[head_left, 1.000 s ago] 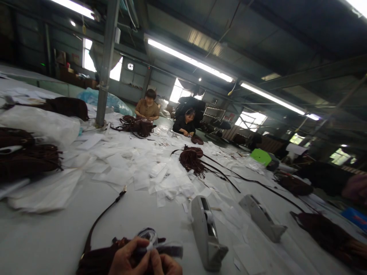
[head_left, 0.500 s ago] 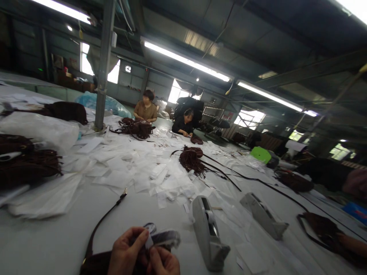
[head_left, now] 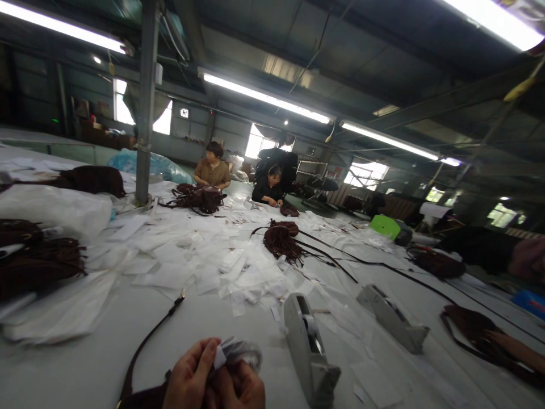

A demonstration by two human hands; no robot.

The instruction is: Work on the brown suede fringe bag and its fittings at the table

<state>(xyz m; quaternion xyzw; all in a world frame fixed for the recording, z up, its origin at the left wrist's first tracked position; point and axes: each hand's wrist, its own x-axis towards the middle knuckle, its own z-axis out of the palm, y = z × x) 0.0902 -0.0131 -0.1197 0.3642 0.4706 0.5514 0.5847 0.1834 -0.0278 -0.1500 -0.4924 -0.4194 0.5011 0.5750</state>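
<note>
At the bottom centre, my left hand (head_left: 190,375) pinches a small white tag (head_left: 219,358) between thumb and fingers. Close beside it on the right, my right hand (head_left: 238,386) is closed at a clear plastic wrap (head_left: 243,351), which bunches up above its fingers. Under both hands lies a dark brown bag (head_left: 147,396), mostly cut off by the lower edge. Its strap (head_left: 138,355) curves up over the white table (head_left: 85,369) to a metal clip. A grey tape dispenser (head_left: 309,352) stands just right of my hands.
Farther right are a second grey dispenser (head_left: 394,318) and another person's hand (head_left: 517,352) at a brown bag (head_left: 464,329). White paper sheets (head_left: 170,264) and a fringed brown bag (head_left: 283,244) cover mid-table. Two people sit across, near a metal post (head_left: 147,108).
The plastic by my hands has bunched up and turned, and a dark loop beside it no longer shows. The camera view has shifted slightly. The person's hand at right has moved a little left.
</note>
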